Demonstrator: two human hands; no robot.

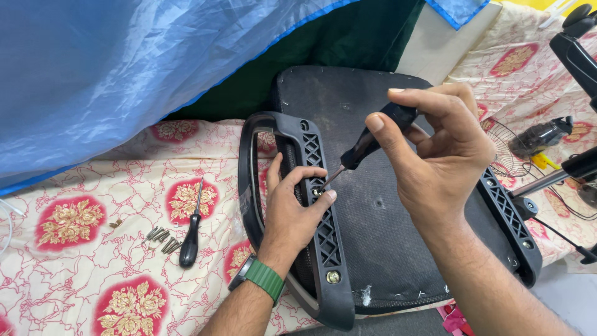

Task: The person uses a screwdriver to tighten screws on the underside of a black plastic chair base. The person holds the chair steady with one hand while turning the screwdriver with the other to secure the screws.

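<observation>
- My right hand point(444, 146) is closed around the black handle of a screwdriver point(367, 146), fingers and thumb curled tight about its top, the shaft slanting down to the left.
- The tip sits at a screw point(317, 191) in the black plastic armrest bracket point(317, 205), which runs along the left edge of the upturned chair seat point(379, 205).
- My left hand point(292, 211) lies on that bracket, fingers loosely bent, forefinger and thumb pinched close around the screw; it grips nothing else.
- A green watch strap point(264, 280) circles my left wrist.
- The seat lies underside up on a floral bedsheet point(81, 261), its far edge under a blue sheet point(112, 68).
- A second armrest bracket point(507, 218) lines the seat's right edge.
- Near the bedsheet's left part, well apart from the seat, lie a second screwdriver point(191, 233) and, just beside it, a small heap of loose screws point(161, 239).
- Another screw point(334, 277) shows lower in the left bracket.
</observation>
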